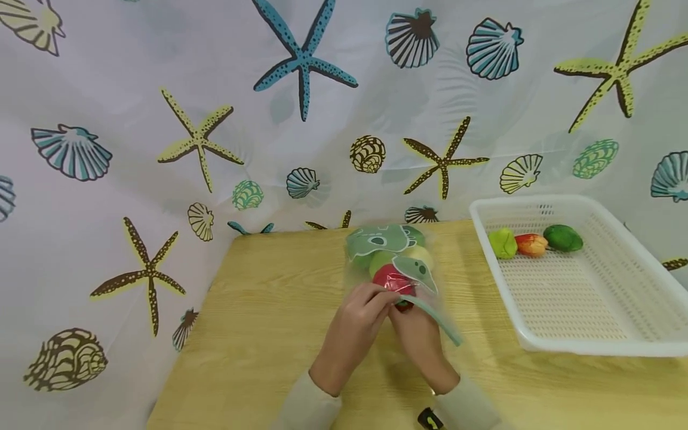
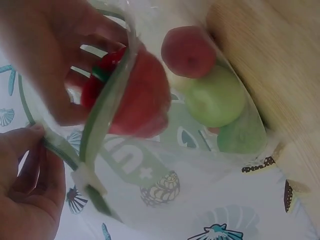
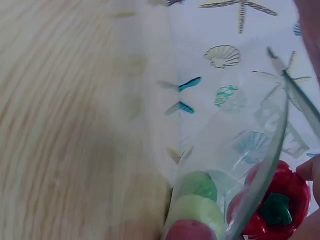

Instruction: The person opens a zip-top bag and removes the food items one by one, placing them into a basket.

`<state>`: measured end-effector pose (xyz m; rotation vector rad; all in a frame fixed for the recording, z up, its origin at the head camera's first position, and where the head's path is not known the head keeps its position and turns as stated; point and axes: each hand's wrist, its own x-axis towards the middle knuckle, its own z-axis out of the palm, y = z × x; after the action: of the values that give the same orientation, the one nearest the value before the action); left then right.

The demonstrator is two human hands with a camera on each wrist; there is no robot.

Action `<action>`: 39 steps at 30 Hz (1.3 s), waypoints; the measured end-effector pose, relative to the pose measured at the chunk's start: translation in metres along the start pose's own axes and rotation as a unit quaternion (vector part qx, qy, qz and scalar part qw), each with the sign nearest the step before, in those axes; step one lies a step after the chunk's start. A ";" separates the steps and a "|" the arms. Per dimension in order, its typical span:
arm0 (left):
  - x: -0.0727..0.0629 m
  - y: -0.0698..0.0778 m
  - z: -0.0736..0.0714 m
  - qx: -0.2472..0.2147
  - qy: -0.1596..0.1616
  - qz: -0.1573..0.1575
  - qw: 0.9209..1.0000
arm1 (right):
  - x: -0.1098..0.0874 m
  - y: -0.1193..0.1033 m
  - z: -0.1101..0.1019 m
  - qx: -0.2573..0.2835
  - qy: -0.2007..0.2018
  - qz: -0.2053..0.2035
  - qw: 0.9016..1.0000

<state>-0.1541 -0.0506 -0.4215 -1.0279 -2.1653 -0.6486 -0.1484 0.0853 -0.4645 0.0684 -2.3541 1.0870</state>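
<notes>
A clear zip bag [image 1: 352, 278] with green cartoon patches lies on the wooden table, its green-edged mouth towards me. My left hand [image 1: 357, 313] pinches the mouth's edge between thumb and fingers. Reaching into the opening, my right hand [image 1: 419, 340] holds a red bell pepper [image 2: 142, 95] by its stem end, with thumb and fingers around it. Deeper in the bag are a red round fruit [image 2: 189, 52], a pale green apple-like fruit [image 2: 215, 97] and a darker green piece [image 2: 242, 132]. Plastic partly veils them.
On the right stands a white basket [image 1: 507, 286] holding a yellow-green fruit [image 1: 503, 243], an orange-red one [image 1: 531, 244] and a dark green one [image 1: 562, 237]. A sea-patterned cloth [image 1: 333, 149] hangs behind the table [image 1: 258, 322]. A small black object [image 1: 430, 419] is beside my right sleeve.
</notes>
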 end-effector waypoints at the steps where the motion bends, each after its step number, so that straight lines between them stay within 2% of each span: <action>1: 0.002 0.001 0.001 0.000 0.002 0.005 1.000 | 0.001 0.000 -0.004 0.011 0.004 0.005 1.000; 4: 0.006 0.002 0.003 -0.001 -0.002 0.011 1.000 | 0.001 -0.003 -0.016 0.063 -0.022 0.062 0.996; 5: 0.007 0.003 0.003 -0.001 -0.005 0.010 1.000 | 0.000 -0.004 -0.020 0.106 -0.025 0.111 0.988; 7: 0.008 0.004 0.002 0.001 -0.010 0.003 1.000 | -0.002 -0.006 -0.024 0.132 -0.046 0.141 0.980; 9: 0.008 0.004 0.001 0.004 -0.014 -0.006 1.000 | -0.007 -0.008 -0.027 0.132 -0.060 0.158 0.977; 15: 0.005 0.003 0.000 0.001 -0.009 -0.019 1.000 | -0.023 -0.012 -0.028 0.084 -0.058 0.137 0.985; 21: 0.005 0.004 -0.002 0.006 -0.021 -0.031 0.999 | -0.037 -0.013 -0.028 0.024 -0.022 0.071 0.997; 25: 0.005 0.005 -0.003 0.011 -0.032 -0.036 0.999 | -0.043 -0.015 -0.031 -0.004 -0.008 0.040 0.999; 33: 0.005 0.004 -0.003 0.009 -0.027 -0.035 0.999 | -0.056 -0.020 -0.044 -0.044 -0.037 0.043 0.997; 39: 0.005 0.004 -0.004 0.007 -0.031 -0.037 0.999 | -0.064 -0.029 -0.056 -0.042 -0.070 0.056 0.995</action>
<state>-0.1514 -0.0487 -0.4146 -0.9755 -2.2671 -0.6422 -0.0608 0.0954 -0.4465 -0.0190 -2.5526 1.0637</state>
